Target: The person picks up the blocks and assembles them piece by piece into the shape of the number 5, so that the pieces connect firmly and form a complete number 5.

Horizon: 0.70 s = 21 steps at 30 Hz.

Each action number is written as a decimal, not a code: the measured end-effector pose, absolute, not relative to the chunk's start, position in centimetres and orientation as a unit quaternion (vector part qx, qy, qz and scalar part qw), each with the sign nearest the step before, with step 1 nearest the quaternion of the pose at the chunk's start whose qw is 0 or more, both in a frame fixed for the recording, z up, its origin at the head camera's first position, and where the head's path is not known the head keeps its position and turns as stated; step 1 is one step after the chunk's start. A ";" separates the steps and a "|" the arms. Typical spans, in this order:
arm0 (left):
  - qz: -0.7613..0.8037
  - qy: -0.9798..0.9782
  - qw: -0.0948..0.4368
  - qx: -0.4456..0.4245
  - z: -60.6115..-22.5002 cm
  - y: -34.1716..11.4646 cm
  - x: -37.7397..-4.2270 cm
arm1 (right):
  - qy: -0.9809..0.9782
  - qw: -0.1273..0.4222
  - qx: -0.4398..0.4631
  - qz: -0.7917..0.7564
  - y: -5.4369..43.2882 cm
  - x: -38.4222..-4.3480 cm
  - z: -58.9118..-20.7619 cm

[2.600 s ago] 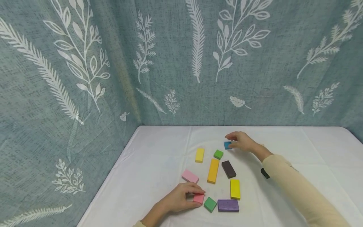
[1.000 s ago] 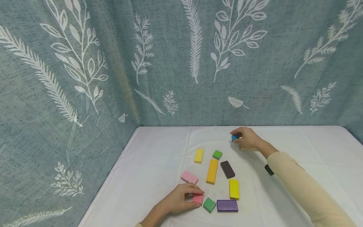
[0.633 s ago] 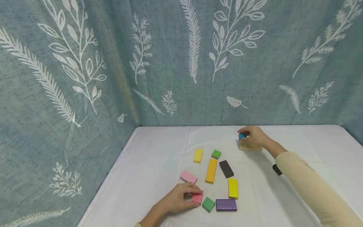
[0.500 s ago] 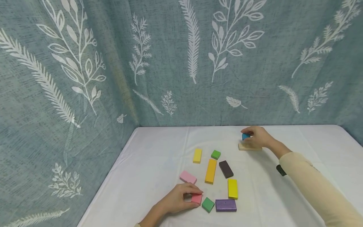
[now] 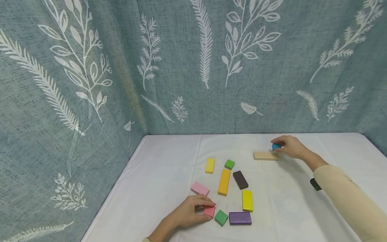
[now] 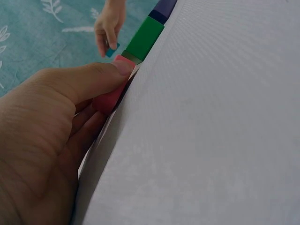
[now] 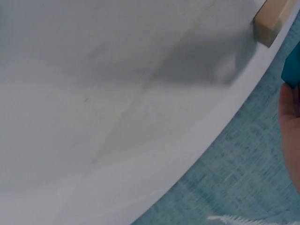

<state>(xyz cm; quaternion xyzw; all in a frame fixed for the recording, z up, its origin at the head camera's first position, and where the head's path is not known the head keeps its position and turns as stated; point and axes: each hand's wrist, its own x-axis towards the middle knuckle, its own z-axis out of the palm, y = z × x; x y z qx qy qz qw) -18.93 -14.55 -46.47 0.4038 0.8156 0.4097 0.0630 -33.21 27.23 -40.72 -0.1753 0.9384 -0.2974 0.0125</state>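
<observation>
My left hand (image 5: 193, 211) pinches a coral-pink block (image 5: 209, 211) at the near side of the table, thumb in front and fingers behind. In the left wrist view the thumb presses on this coral-pink block (image 6: 108, 99), with a green block (image 5: 221, 217) just beyond it. My right hand (image 5: 291, 148) pinches a small blue block (image 5: 275, 147) above the table at the far right. Below it, near the fingertips, lies a natural wood block (image 5: 264, 156). The right wrist view shows the blue block (image 7: 292, 67) held off the cloth, with most of the hand cut off.
Loose blocks lie between the hands: purple (image 5: 240, 218), bright yellow (image 5: 247, 201), dark brown (image 5: 240, 179), orange (image 5: 224, 182), light green (image 5: 229, 164), pale yellow (image 5: 210, 165) and light pink (image 5: 200, 189). A white cloth covers the table (image 5: 157, 181). A patterned curtain (image 5: 187, 67) hangs behind and left.
My right hand took up the blue block and carried it rightward, past the wood block, which now shows fully. The left hand has kept its hold on the coral-pink block.
</observation>
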 end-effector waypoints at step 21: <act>0.422 0.810 0.071 0.401 -47.2 -14.6 -19.3 | 0.933 0.053 -0.185 -0.303 30.0 -32.6 -42.4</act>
